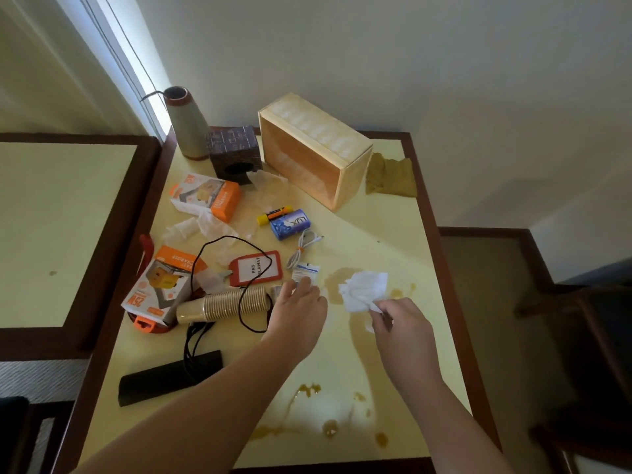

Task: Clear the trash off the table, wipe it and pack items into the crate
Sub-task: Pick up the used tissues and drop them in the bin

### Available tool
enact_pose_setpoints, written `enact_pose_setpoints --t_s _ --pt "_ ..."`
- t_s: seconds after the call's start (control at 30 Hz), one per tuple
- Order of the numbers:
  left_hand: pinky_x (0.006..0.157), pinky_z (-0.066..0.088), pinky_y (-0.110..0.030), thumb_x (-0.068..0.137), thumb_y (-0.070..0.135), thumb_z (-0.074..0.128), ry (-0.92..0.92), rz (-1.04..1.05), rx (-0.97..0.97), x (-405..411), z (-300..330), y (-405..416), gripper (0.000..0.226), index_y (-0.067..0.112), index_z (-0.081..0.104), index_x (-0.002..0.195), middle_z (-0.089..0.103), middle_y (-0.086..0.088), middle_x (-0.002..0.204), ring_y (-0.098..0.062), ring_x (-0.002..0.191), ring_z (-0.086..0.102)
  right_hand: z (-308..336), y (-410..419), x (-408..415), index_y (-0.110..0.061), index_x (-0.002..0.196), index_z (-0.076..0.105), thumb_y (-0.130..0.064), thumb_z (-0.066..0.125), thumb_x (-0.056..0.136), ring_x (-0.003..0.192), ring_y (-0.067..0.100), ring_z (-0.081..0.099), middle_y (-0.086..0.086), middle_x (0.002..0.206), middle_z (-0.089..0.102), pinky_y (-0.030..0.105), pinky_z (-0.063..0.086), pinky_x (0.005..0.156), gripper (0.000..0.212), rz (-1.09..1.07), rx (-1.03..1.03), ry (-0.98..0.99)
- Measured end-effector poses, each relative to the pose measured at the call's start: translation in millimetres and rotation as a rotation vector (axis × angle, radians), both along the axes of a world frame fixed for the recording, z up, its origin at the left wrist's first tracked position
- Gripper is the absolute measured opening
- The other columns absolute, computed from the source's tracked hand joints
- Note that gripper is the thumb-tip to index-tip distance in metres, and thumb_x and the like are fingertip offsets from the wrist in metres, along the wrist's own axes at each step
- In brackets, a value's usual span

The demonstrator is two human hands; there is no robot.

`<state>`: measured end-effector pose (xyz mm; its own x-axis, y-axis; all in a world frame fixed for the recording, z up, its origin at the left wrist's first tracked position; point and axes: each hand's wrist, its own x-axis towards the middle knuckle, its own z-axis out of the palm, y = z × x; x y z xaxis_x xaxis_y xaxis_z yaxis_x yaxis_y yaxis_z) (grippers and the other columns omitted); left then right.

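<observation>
My right hand (398, 323) pinches a crumpled white tissue (363, 290) over a brown spill (337, 282) on the yellow table (393, 234). My left hand (297, 306) reaches to a small white and blue packet (305, 272), its fingertips at the packet's lower edge. A wooden crate (314, 148) lies on its side at the back of the table. A yellow-brown cloth (390, 176) lies to the right of the crate. More brown spill marks (307, 391) dot the near part of the table.
Left of my hands lie a stack of gold cups (222, 304), a red badge holder (254, 268), two orange charger boxes (208, 196), a blue soap pack (290, 223), a white cable (301, 249), black cord, clear plastic wrap and a dark box (234, 153). A second table (61, 217) stands left.
</observation>
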<state>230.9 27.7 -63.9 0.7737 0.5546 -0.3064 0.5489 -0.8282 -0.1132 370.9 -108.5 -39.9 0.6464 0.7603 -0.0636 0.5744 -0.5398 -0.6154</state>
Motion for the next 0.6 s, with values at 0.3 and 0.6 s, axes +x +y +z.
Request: enact_pose_setpoints --t_s 0.3,0.6 --pt "0.069 0.046 -0.039 0.072 0.011 0.084 -0.583 0.236 -0.042 -54.0 -2.8 -34.6 0.022 0.019 0.063 0.069 0.063 0.007 0.067 -0.027 0.083 0.055 16.9 -3.4 -33.6 -0.018 0.100 0.075 -0.011 0.071 0.097 0.082 0.009 0.061 -0.011 0.094 0.063 0.011 0.038 0.072 0.009 0.042 0.117 -0.044" --pt "0.073 0.055 -0.031 0.077 0.018 0.092 -1.016 1.061 -0.204 -240.1 44.0 -124.5 0.021 0.030 0.074 0.074 0.060 0.030 0.078 -0.005 0.086 0.061 35.5 26.7 -192.7 -0.009 0.108 0.079 -0.012 0.065 0.094 0.094 0.024 0.071 0.003 0.103 0.068 0.025 0.051 0.087 0.020 0.526 0.395 -0.083"
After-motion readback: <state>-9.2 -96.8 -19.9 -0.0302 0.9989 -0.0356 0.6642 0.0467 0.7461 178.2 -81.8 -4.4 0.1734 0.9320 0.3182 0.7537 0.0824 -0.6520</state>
